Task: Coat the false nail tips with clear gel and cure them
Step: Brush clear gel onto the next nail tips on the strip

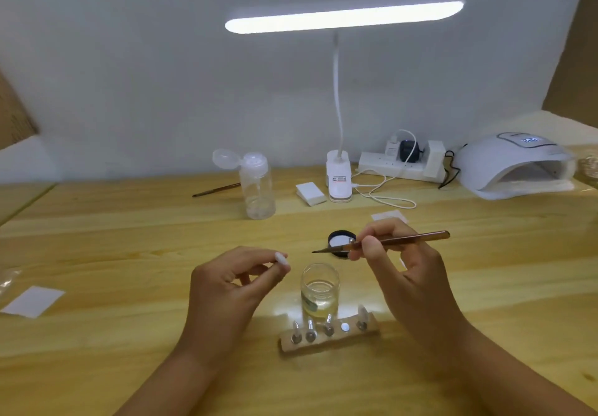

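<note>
— 2 hands over the table (129, 253); what is each doing?
— The left hand (226, 289) pinches a white nail tip (281, 262) at the ends of thumb and forefinger, lifted off the wood. The right hand (398, 266) grips a brown brush (388, 241) like a pen, its point aimed left toward the tip but apart from it.
— And the gel?
— An open glass jar (319, 289) of clear gel stands between the hands, its black lid (341, 242) lying upturned just behind (partly hidden by the right fingers).
— Anything else?
— A wooden strip (328, 334) just in front of the jar carries 4 small stands, and 1 spot shows a bare metal disc. The curing lamp (514, 169) sits at the back right, well apart from both hands
</note>
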